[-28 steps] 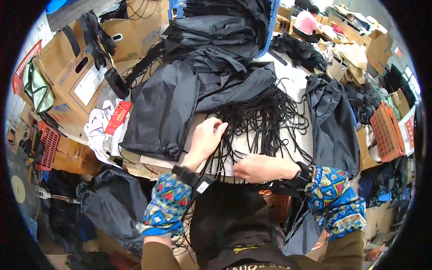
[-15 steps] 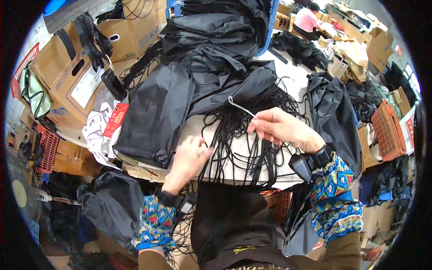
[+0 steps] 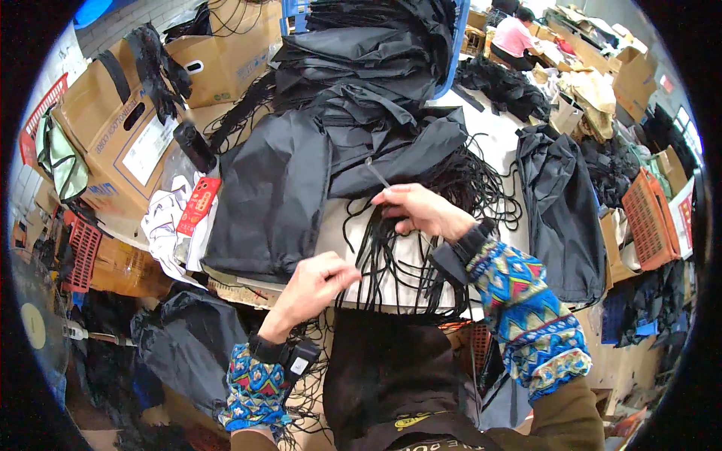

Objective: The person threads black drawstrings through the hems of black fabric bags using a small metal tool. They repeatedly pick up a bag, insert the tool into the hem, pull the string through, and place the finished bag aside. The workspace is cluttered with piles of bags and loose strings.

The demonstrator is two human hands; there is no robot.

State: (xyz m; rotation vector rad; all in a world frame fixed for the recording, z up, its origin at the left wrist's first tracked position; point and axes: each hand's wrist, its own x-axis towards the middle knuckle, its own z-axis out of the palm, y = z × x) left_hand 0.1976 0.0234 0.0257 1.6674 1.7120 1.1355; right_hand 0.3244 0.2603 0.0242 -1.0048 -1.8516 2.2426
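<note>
Near the edge of the table (image 3: 336,227), left fingers (image 3: 340,273) together, right fingers (image 3: 396,197) clamped on wire tool (image 3: 378,175)

Cords (image 3: 474,184) on the table (image 3: 495,128), between fabric pieces (image 3: 263,203)

The bare left hand (image 3: 310,293) is turned back-up, its fingers loosely curled and pointing right. The bare right hand (image 3: 425,210), apart from it and farther forward, pinches thumb against forefinger. Black straps ring both wrists. The left forearm in a blue patterned fabric sleeve (image 3: 256,383) rises steeply; the similarly sleeved right forearm (image 3: 530,316) slants inward.
</note>
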